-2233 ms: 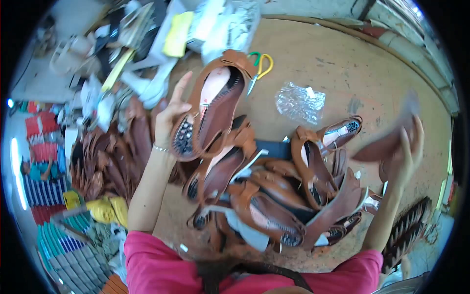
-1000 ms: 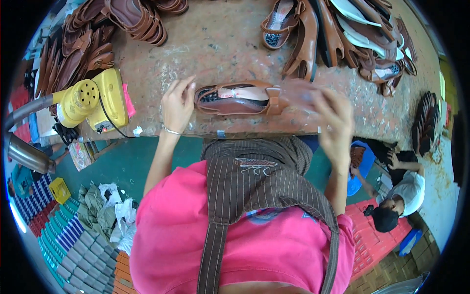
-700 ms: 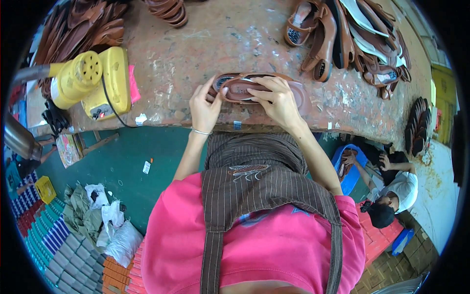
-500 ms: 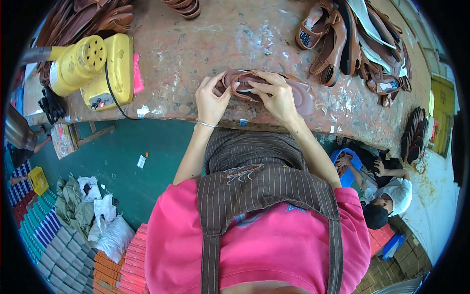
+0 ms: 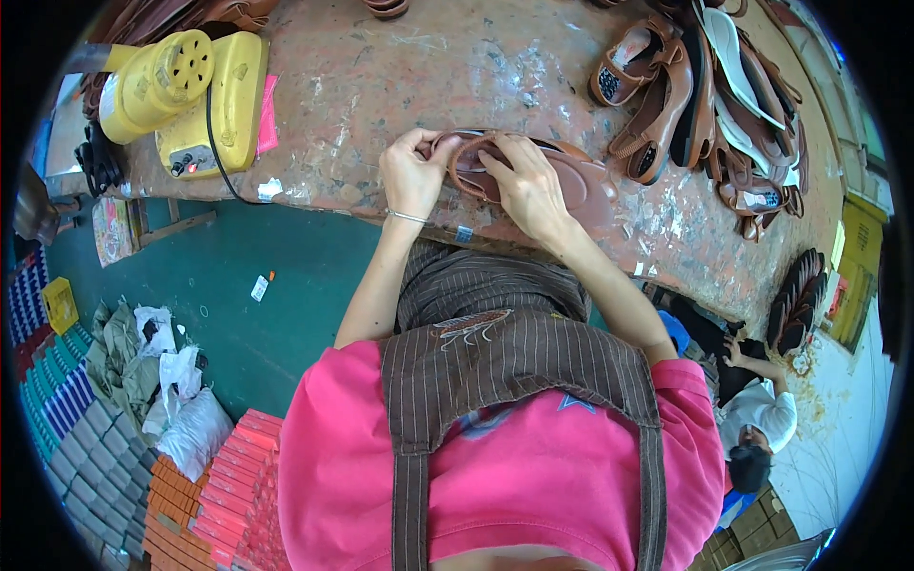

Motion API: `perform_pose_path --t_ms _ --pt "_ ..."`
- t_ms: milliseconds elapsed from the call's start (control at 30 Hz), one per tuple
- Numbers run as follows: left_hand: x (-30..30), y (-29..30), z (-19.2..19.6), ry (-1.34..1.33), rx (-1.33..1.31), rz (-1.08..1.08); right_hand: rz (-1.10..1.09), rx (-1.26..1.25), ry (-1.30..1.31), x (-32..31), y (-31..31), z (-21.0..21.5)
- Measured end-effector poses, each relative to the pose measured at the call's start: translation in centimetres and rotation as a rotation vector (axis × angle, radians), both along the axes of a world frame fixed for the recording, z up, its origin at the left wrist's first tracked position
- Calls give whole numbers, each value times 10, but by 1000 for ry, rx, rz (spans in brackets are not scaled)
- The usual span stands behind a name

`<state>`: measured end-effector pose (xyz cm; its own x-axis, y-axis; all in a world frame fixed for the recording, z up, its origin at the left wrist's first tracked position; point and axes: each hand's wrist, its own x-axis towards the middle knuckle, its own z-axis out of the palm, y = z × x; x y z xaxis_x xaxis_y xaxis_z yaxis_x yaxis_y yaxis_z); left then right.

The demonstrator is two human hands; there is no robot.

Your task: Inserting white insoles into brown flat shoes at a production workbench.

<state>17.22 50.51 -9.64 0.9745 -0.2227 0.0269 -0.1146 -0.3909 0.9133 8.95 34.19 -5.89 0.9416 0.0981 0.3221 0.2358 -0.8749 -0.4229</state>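
Observation:
A brown sandal [image 5: 578, 187] lies on its length across the near edge of the worktable, between my two hands. At its left end my left hand [image 5: 413, 181] is closed, with thumb and fingers pinching the end by the strap. My right hand [image 5: 533, 195] reaches over the upper from the near side. Its fingers are bent into the opening beside the looped brown strap [image 5: 465, 169], and the thumb pushes inside. The fingertips are partly hidden within the sandal. The smooth insole shows at the right of my right hand.
On the worktable [image 5: 381, 86] a yellow machine [image 5: 214, 105] with a black cable stands at the left. Brown sandals [image 5: 657, 105] and white soles [image 5: 743, 67] are heaped at the right. A co-worker [image 5: 757, 419] sits low at the right. Stacked red boxes [image 5: 243, 476] fill the lower left.
My right hand's fingers have bent further into the sandal's opening, and the strap loop stands more open. My left hand keeps its hold. The whole view has shifted slightly.

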Motion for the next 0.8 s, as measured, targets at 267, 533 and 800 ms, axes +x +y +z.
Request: perform_pose_path --t_ms 267,533,800 --pt "8 -3 8 134 -26 -35 325 33 176 15 -14 -14" --pt "-21 16 6 -138 230 -54 -9 -112 217 -21 -9 13" --pt "-135 38 47 -88 541 -199 -728 -10 -80 -31 -35 14"
